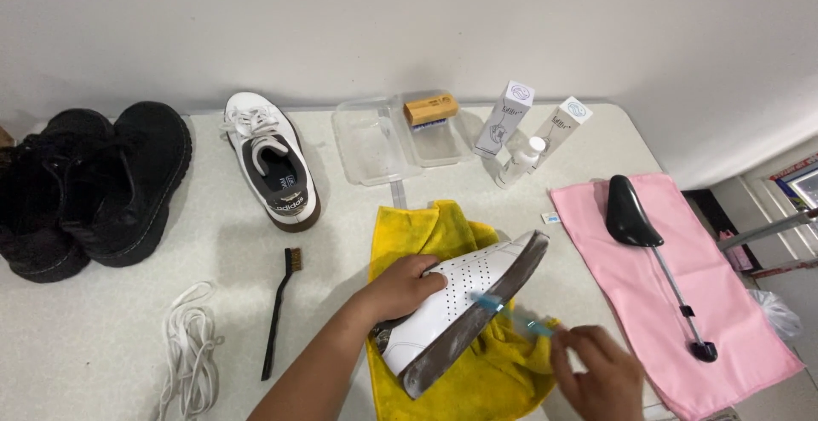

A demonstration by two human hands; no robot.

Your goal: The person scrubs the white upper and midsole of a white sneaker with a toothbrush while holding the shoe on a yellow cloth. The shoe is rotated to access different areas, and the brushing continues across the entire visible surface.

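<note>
The left hand (407,289) is clamped over the upper of a white sneaker (460,302), fingers curled across the perforated side and the thumb tucked out of sight; it holds the shoe tipped on its edge so the grey, dirty sole (481,314) faces toward the right; the shoe rests on a crumpled yellow cloth (443,233) spread on the white table (102,336). The right hand (596,378) is closed in a pinch around a thin, clear blue brush (511,316); its far end touches the rim of the sole, roughly midway along the shoe; the fingers are nearly shut around the handle, with no gap that I can make out.

Further back stands the matching white sneaker (273,161) with its laces in; left of it sits a pair of black shoes (94,182); a loose white lace (189,344) lies coiled near the front edge, and just beside it a black-handled wire brush (278,314). Behind the cloth is an open clear plastic box (375,144) with a wooden-backed brush (430,110) inside; next to that two tall white cartons (528,123) and a small white bottle (521,161). To the right a pink cloth (724,319) carries a black shoe tree (635,212) on a metal rod.
</note>
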